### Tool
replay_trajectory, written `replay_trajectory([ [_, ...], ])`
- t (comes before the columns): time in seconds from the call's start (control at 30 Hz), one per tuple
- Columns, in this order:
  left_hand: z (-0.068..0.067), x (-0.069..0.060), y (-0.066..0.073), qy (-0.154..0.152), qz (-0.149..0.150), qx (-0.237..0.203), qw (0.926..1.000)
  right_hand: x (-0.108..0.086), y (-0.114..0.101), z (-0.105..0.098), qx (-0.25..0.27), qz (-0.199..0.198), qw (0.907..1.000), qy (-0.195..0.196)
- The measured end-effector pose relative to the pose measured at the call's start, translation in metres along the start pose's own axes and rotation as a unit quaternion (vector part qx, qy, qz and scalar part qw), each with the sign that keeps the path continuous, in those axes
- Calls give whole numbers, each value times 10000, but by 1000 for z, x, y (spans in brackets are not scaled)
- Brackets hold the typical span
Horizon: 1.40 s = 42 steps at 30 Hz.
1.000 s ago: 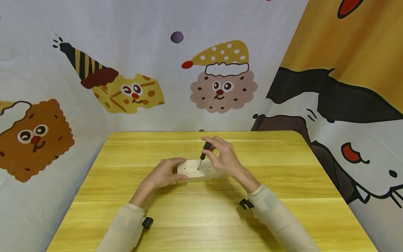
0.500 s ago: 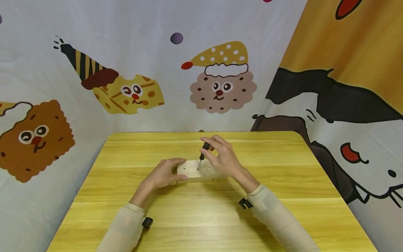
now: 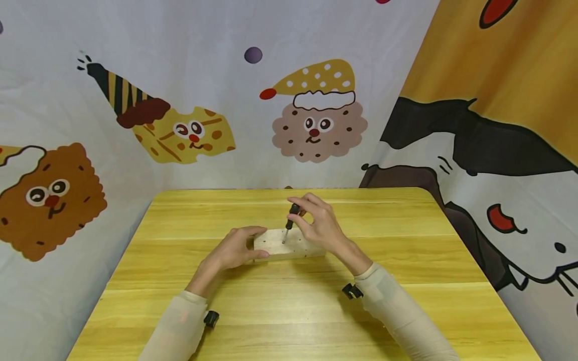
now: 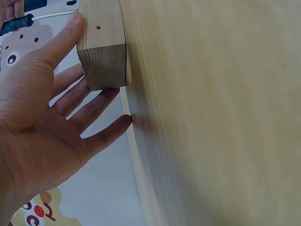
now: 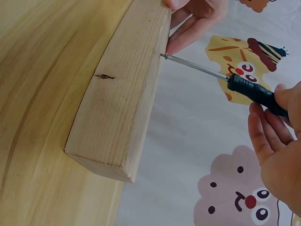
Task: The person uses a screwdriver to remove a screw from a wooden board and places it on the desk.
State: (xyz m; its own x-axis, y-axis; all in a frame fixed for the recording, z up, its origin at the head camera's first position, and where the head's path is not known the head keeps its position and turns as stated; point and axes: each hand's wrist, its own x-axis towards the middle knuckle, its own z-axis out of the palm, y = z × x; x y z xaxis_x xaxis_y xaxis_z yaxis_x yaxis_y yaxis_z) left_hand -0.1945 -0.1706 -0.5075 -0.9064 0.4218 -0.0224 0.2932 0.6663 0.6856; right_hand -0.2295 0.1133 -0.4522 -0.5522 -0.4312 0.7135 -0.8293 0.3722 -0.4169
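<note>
A pale wooden block (image 3: 273,244) with small dark holes lies on the table. My left hand (image 3: 232,249) grips its left end, thumb on the near side and fingers at the far side; the left wrist view shows the thumb against the block (image 4: 102,66). My right hand (image 3: 322,225) pinches the dark handle of a screwdriver (image 3: 293,209) between thumb and fingers. In the right wrist view the screwdriver's (image 5: 249,89) metal shaft meets a screw (image 5: 163,55) standing slightly out of the block's top face.
The yellow wood-grain table (image 3: 289,311) extends around the block. Behind it hangs a white curtain (image 3: 217,60) printed with cartoon figures. Black wrist devices sit at the left sleeve (image 3: 211,319) and the right sleeve (image 3: 352,291).
The right hand and screwdriver handle have shifted very slightly left since the earliest frame. The block and left hand look unmoved.
</note>
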Motion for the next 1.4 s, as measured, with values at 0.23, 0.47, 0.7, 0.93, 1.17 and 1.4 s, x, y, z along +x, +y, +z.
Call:
replay_trajectory([
  [0.23,0,1,0,-7,-41,-18,10000,-1,-1,-2,115,232,9995,-198],
  [0.47,1,1,-1,-42,-98,-5,9999,-1,-1,-1,178,221,9994,-209],
  [0.7,1,0,-1,-30,-120,1,9999,0,1,0,-110,145,9998,-26],
  [0.93,0,0,-1,-22,-83,8,10000,0,1,-1,-222,142,9997,-2],
  [1.17,1,1,-1,-21,-114,1,9999,0,0,-2,-98,118,9998,-98],
  [1.4,1,1,-2,-20,-111,-4,9999,-1,0,-3,33,259,9993,-256],
])
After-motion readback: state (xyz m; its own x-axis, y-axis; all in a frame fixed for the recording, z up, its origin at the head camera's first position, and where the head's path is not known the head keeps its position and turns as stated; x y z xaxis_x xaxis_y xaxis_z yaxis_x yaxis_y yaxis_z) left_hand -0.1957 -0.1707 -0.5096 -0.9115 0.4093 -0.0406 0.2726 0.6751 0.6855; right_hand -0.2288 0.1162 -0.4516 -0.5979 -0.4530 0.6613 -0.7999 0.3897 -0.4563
